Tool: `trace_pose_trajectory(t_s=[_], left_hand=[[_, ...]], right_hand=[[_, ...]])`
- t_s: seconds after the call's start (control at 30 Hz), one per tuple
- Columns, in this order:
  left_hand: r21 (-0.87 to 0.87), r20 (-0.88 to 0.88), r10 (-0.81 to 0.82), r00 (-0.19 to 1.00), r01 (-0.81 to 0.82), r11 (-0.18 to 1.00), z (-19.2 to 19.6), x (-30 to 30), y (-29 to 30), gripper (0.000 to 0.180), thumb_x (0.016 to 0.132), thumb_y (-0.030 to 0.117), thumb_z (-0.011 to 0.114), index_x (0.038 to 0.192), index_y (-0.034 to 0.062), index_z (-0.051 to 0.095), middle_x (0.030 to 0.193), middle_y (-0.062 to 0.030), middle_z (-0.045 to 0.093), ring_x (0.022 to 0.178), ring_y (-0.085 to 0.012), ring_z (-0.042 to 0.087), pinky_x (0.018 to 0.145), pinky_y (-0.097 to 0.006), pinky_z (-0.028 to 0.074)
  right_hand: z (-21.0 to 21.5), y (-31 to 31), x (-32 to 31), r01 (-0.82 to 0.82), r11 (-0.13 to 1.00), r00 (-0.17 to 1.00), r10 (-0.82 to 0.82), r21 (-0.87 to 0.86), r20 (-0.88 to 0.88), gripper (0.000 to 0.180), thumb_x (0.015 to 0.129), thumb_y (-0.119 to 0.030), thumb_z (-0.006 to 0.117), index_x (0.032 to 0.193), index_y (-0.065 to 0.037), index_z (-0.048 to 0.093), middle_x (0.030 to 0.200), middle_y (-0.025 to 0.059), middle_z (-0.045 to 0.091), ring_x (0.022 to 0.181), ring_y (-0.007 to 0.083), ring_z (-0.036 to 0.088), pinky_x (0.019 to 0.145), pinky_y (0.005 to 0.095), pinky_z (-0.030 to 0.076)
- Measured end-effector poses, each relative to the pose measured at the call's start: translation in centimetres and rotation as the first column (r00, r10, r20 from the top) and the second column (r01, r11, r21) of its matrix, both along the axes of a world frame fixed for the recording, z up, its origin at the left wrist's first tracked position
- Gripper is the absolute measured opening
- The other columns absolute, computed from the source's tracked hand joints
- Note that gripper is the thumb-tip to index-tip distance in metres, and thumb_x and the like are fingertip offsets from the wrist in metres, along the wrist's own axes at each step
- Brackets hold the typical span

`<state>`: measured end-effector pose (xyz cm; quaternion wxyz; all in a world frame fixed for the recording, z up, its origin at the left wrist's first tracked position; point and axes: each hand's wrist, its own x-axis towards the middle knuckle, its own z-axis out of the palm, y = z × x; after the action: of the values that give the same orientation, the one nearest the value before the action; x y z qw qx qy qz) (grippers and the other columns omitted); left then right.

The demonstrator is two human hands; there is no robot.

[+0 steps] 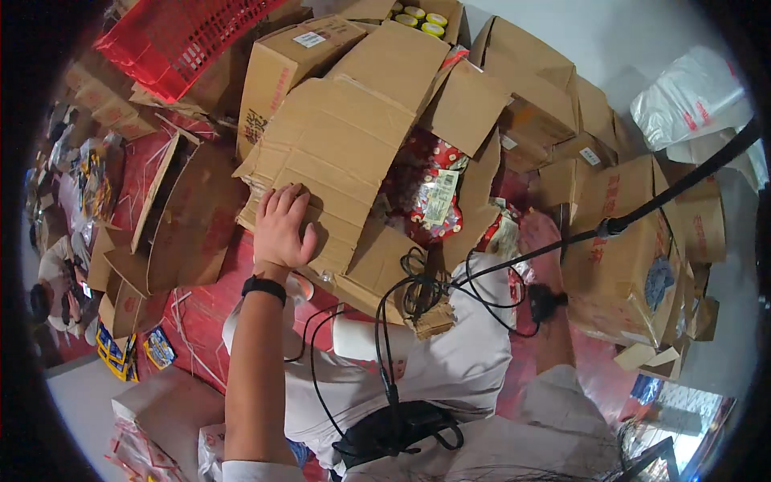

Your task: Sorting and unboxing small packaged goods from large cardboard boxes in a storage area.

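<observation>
A large cardboard box [321,153] stands open in front of me. My left hand [281,223] lies spread on its long flap, holding nothing. Inside the box are red patterned packets [418,189], with a pale printed label [440,197] on top. To the right of the box, my right hand [542,233] grips a red and pale patterned packet [503,233] at its edge; its fingertips are partly hidden. Black cables [422,293] hang across the box's near edge.
Cardboard boxes stand right [614,249] and behind [526,72]. A red plastic crate [181,44] sits at the far left, near an open carton [193,213]. Yellow-lidded cans [422,18] fill a back carton. Another person [64,285] is at the left edge. Blue packets [159,347] lie on the red floor.
</observation>
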<state>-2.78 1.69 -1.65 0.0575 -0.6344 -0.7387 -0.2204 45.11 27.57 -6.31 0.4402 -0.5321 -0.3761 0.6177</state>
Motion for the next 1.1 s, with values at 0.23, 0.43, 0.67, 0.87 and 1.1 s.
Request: trace_pose_trajectory(t_s=[0.23,0.43,0.67,0.87,1.1], left_hand=[[-0.016,0.019,0.009,1.0,-0.008,1.0,0.6,0.1,0.2,0.056,0.073,0.033,0.056,0.121,0.0048,0.059,0.131,-0.0139,0.056,0.127,-0.034,0.049,0.113,-0.052,0.03],[-0.045,0.012,0.004,1.0,-0.004,0.999,0.4,-0.1,0.2,0.057,0.072,0.033,0.056,0.122,0.0048,0.059,0.132,-0.0143,0.057,0.127,-0.0342,0.05,0.113,-0.052,0.031],[-0.119,0.011,-0.003,1.0,0.005,0.993,1.0,-0.3,0.5,0.058,0.075,0.036,0.055,0.123,0.0037,0.06,0.133,-0.0155,0.056,0.129,-0.0348,0.049,0.114,-0.052,0.029],[-0.165,0.023,-0.015,1.0,0.019,0.986,1.1,-0.3,1.0,0.059,0.075,0.035,0.056,0.124,0.0019,0.06,0.134,-0.0189,0.055,0.128,-0.038,0.048,0.113,-0.055,0.029],[-0.224,-0.009,-0.032,0.999,0.029,0.974,1.1,-0.3,0.9,0.059,0.077,0.035,0.056,0.126,0.002,0.058,0.136,-0.0197,0.053,0.129,-0.0394,0.047,0.112,-0.057,0.029]], right_hand=[[-6.3,5.0,-15.7,-0.518,0.818,0.698,0.573,-0.249,0.43,0.053,0.091,-0.027,0.067,0.127,0.01,0.054,0.11,0.0153,0.07,0.111,0.028,0.062,0.089,0.0403,0.048],[-17.4,5.4,-18.6,-0.281,0.957,0.545,0.223,-0.074,0.808,0.083,0.075,-0.045,0.078,0.12,0.02,0.054,0.118,0.034,0.063,0.113,0.0384,0.063,0.093,0.0432,0.049],[-21.2,7.1,-18.3,-0.398,0.889,0.678,0.45,-0.225,0.581,0.071,0.083,-0.051,0.075,0.129,0.001,0.06,0.13,0.0156,0.063,0.119,0.0269,0.059,0.102,0.0405,0.044],[-24.6,6.3,-18.2,-0.452,0.68,0.827,0.563,-0.578,0.016,0.091,0.084,-0.061,0.069,0.151,-0.006,0.039,0.157,0.0109,0.036,0.141,0.0224,0.037,0.113,0.0376,0.032],[-29.3,6.3,-20.2,-0.726,0.543,0.311,0.806,-0.422,0.503,0.075,0.09,-0.049,0.062,0.147,-0.003,0.043,0.154,0.0114,0.041,0.137,0.0248,0.042,0.113,0.0341,0.032]])
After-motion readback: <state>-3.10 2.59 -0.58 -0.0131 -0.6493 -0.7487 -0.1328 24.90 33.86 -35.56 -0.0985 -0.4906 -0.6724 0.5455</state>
